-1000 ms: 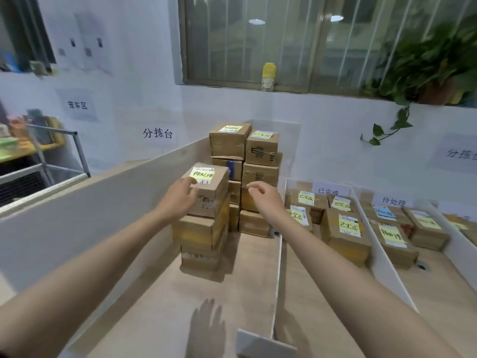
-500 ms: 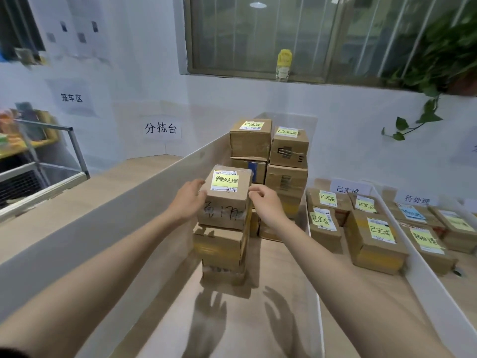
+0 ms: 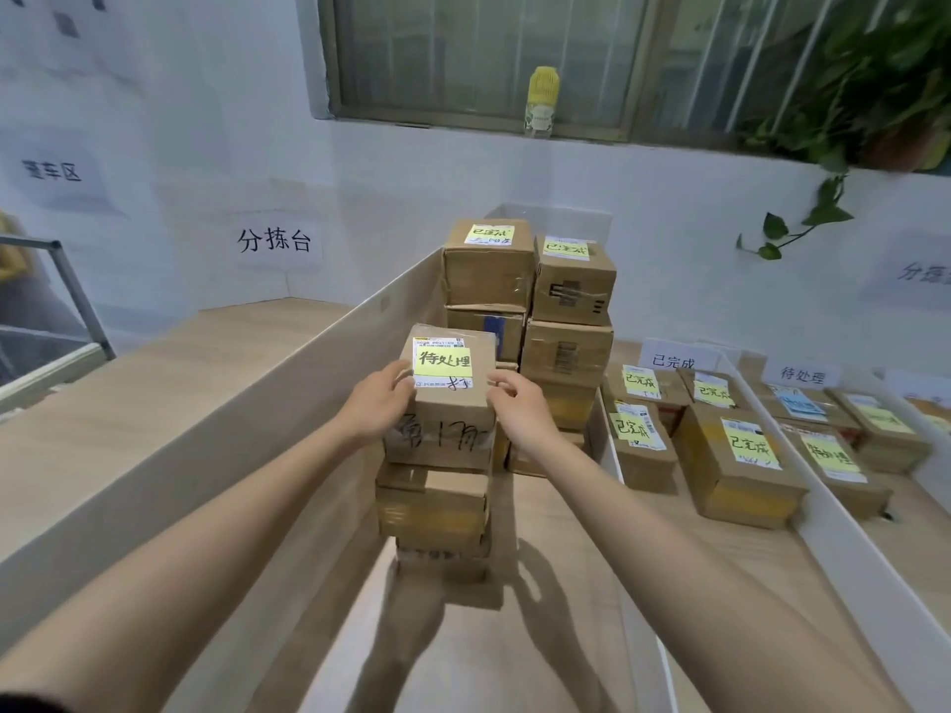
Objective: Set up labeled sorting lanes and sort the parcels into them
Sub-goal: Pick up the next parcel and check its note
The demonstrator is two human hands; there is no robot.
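A brown cardboard parcel (image 3: 446,403) with a yellow note reading 待处理 tops a short stack (image 3: 433,512) in the leftmost lane. My left hand (image 3: 378,403) presses its left side and my right hand (image 3: 517,411) its right side, so both grip it. Behind it stand two taller stacks (image 3: 530,295) whose top parcels carry yellow 已完成 notes. To the right, a lane under a 已完成 sign (image 3: 674,358) holds several noted parcels (image 3: 736,465). The lane beyond it, under a 待处理 sign (image 3: 802,375), holds several more (image 3: 844,445).
White divider boards (image 3: 844,553) separate the lanes; a tall board (image 3: 206,419) walls the left side. A wooden bench (image 3: 170,383) lies left of it. On the wall hangs a 分拣台 sign (image 3: 274,241). A yellow-capped bottle (image 3: 541,102) and a plant (image 3: 844,95) sit on the windowsill.
My right hand has closed in onto the parcel's right side, joining the left hand. The view has shifted closer and to the left.
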